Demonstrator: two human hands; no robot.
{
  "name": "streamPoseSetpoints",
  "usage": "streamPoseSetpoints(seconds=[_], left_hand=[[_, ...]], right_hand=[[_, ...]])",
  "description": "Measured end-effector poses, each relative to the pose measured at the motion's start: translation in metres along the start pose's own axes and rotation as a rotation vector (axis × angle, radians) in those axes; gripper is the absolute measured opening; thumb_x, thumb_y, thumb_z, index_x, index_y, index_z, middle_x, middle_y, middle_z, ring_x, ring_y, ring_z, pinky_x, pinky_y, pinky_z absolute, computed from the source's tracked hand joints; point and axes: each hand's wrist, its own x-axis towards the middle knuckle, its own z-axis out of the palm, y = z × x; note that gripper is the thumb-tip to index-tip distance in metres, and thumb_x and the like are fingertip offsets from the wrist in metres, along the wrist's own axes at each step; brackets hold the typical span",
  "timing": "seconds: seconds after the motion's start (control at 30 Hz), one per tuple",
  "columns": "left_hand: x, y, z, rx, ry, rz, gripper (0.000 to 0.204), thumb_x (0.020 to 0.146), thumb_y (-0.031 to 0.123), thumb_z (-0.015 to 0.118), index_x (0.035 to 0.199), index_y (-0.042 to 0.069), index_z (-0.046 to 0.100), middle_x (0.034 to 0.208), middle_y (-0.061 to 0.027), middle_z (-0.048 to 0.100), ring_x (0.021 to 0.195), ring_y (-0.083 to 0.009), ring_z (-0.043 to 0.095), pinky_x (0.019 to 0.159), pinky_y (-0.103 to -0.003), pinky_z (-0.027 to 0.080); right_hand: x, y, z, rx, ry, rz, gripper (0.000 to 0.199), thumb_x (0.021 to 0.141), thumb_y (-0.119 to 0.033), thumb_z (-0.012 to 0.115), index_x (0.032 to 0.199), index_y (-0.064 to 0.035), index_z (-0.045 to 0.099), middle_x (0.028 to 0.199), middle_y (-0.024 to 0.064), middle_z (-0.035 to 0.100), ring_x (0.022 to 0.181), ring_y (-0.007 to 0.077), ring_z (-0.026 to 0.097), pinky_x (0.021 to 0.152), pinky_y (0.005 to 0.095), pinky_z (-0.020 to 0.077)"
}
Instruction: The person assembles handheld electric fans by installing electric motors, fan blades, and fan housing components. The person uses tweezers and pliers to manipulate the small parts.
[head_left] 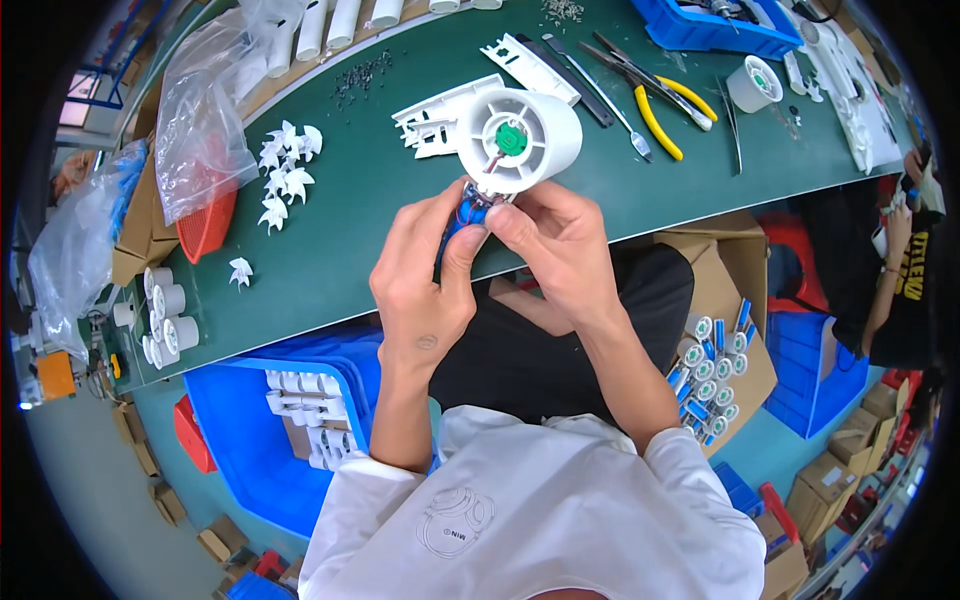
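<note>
A white round fan housing [560, 140] with spokes and a green circuit board [511, 139] at its centre stands above my fingertips at the bench's near edge. Below its rim, my left hand [428, 275] is closed round a blue cylinder [470, 210] that looks like a battery, with thin wires by it. My right hand [565, 245] pinches at the upper end of that cylinder, just under the housing; its fingertips hide the small part between them. White slotted shell pieces [450, 112] lie behind the housing.
White fan impellers [290, 160] lie left on the green bench [330, 220]. Pliers [655, 105], a screwdriver [600, 95] and tweezers [735, 130] lie right. A blue bin [240, 440] stands lower left; a cardboard box [755, 370] holds several wired units lower right.
</note>
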Motion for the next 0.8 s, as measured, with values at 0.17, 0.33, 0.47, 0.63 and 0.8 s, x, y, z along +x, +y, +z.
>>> streamPoseSetpoints(seconds=[0.17,0.33,0.47,0.63,0.8], left_hand=[[-0.005,-0.007,0.009,0.061,0.01,0.053,0.027,0.091,0.004,0.061,0.116,-0.005,0.06,0.103,-0.0203,0.063,0.091,-0.0354,0.063,0.078,-0.04,0.051],[-0.004,-0.011,0.013,0.095,0.015,0.08,0.026,0.093,0.004,0.058,0.118,-0.006,0.057,0.105,-0.0213,0.062,0.093,-0.0376,0.061,0.08,-0.043,0.05],[-0.005,-0.008,0.014,0.061,0.021,0.035,0.029,0.092,0.003,0.058,0.12,-0.007,0.056,0.106,-0.0218,0.062,0.095,-0.0368,0.061,0.082,-0.042,0.05],[-0.012,-0.007,0.018,-0.181,0.101,-0.166,0.037,0.089,0.007,0.065,0.122,-0.008,0.057,0.109,-0.0222,0.063,0.097,-0.0357,0.063,0.084,-0.04,0.051],[-0.014,-0.009,0.024,-0.042,0.103,0.015,0.045,0.082,0.004,0.072,0.124,-0.007,0.059,0.12,-0.0236,0.062,0.101,-0.0364,0.064,0.088,-0.04,0.051]], right_hand=[[0.001,0.003,0.004,-0.02,0.051,0.015,0.025,0.093,-0.011,0.065,0.11,0.0076,0.064,0.099,0.0091,0.067,0.09,0.0112,0.061,0.082,0.028,0.0497],[0.002,0.002,0.009,-0.023,0.094,-0.004,0.024,0.093,-0.012,0.066,0.106,0.0079,0.065,0.097,0.0088,0.068,0.09,0.0105,0.06,0.082,0.0275,0.0496],[0.002,0.003,0.009,-0.029,0.111,-0.02,0.023,0.093,-0.012,0.066,0.107,0.0073,0.065,0.1,0.0098,0.068,0.091,0.0111,0.06,0.084,0.0275,0.049],[0.003,0.006,0.008,0.046,0.122,-0.029,0.029,0.093,-0.01,0.065,0.117,0.0057,0.061,0.113,0.014,0.067,0.1,0.0159,0.062,0.091,0.0313,0.0492],[0.003,0.002,0.004,0.18,0.113,0.002,0.04,0.091,-0.012,0.068,0.125,0.0043,0.055,0.124,0.0194,0.061,0.111,0.0212,0.061,0.097,0.0355,0.0481]])
